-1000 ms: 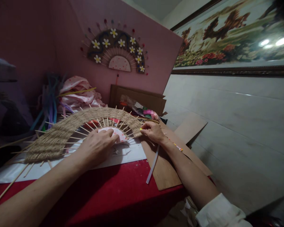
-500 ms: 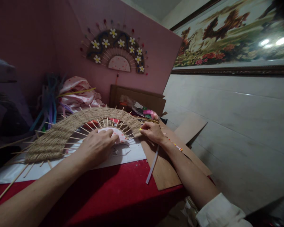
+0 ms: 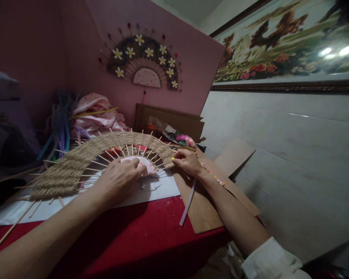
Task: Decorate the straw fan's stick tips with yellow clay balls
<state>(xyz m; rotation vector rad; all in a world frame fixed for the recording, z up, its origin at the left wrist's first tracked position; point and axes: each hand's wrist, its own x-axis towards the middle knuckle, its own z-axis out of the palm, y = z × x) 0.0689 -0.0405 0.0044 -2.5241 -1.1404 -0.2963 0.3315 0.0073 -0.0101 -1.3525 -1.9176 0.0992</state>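
Here, both hands — left [image 3: 119,180], right [image 3: 187,162] — on the woven fan [image 3: 104,149].

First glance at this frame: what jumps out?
The half-round woven fan lying at the table's centre, thin sticks fanning out of its straw-coloured band. The left hand presses flat on its pink spotted hub, while the right hand pinches the band's right end. On the pink wall behind hangs a finished fan with white flowers, and a large framed painting fills the upper right.
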